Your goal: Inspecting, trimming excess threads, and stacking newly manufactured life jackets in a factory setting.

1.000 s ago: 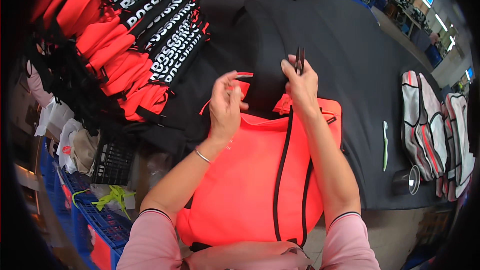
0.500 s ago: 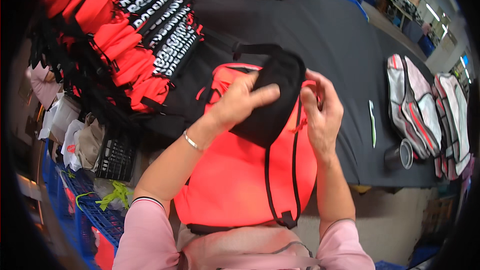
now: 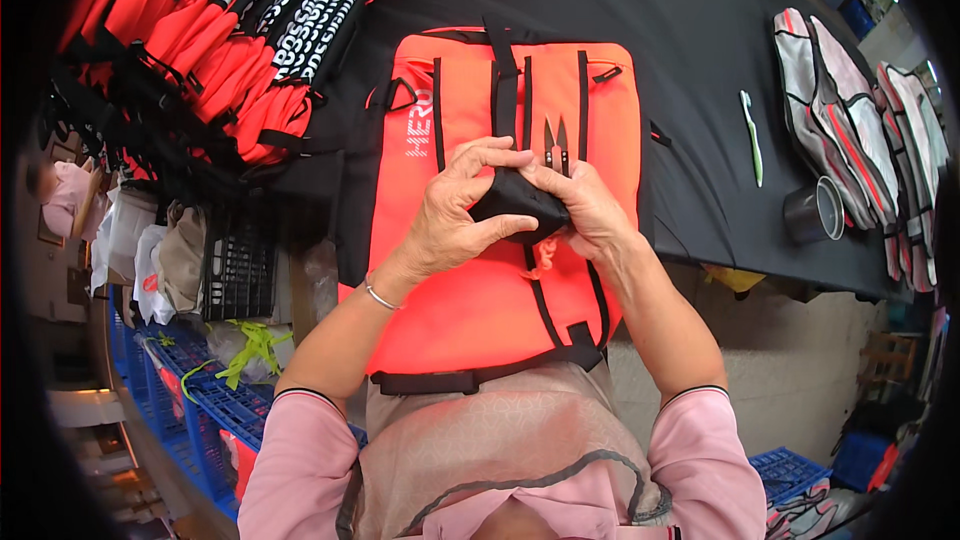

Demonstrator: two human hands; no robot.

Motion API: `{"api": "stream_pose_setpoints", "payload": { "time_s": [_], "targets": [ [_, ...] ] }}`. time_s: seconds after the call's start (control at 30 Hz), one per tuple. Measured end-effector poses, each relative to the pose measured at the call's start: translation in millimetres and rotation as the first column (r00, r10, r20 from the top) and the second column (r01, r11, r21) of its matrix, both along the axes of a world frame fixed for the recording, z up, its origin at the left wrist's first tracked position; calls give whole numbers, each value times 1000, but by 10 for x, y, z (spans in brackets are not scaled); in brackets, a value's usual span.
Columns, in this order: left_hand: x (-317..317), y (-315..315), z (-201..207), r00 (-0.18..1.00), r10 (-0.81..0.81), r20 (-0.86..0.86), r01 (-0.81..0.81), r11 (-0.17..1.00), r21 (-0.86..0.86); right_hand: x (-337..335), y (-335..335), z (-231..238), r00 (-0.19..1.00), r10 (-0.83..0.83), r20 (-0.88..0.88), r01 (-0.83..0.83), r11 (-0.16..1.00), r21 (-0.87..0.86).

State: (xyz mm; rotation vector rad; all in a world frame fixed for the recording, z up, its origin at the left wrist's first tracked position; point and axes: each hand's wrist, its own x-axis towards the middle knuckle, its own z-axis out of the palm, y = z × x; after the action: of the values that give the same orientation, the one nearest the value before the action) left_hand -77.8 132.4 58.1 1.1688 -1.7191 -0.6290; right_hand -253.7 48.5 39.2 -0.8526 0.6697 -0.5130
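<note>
A bright coral backpack (image 3: 480, 310) with black piping lies before me, its upper part on the table and its lower edge over my lap. Over its middle my left hand (image 3: 450, 205) pinches a folded black fabric piece (image 3: 522, 208) between thumb and fingers. My right hand (image 3: 592, 210) meets it from the other side. A pair of thread snips (image 3: 556, 148) sits in that right hand, points upward and blades apart. Coral thread (image 3: 543, 256) dangles under the right fingers. Above the hands a black strap (image 3: 505, 90) runs along the bag.
Coral and black bags (image 3: 230, 60) are stacked at the far left of the black-covered table (image 3: 700, 70). Grey-white bag pieces (image 3: 835, 120), a dark cup (image 3: 815, 212) and a toothbrush (image 3: 752, 138) lie right. A black crate (image 3: 240, 265) and blue racks (image 3: 215, 410) stand left.
The backpack now lies flatter and farther up the table, its front panel showing. The black piece has gone from spread out to bunched between my hands, and the snips have come into sight.
</note>
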Motion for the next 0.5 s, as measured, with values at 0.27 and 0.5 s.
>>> {"api": "stream_pose_setpoints", "payload": {
  "time_s": [0.27, 0.5],
  "targets": [
    [-47, 188, -260, 973, 209, -96, -208, 978, 24, -499, 514, 221, 887, -373, -273, 72, 696, -715],
    [-123, 220, -237, 976, 159, -146, -149, 986, 78, -413, 646, 188, 844, -495, -205, 53, 458, -888]
  ]
}}
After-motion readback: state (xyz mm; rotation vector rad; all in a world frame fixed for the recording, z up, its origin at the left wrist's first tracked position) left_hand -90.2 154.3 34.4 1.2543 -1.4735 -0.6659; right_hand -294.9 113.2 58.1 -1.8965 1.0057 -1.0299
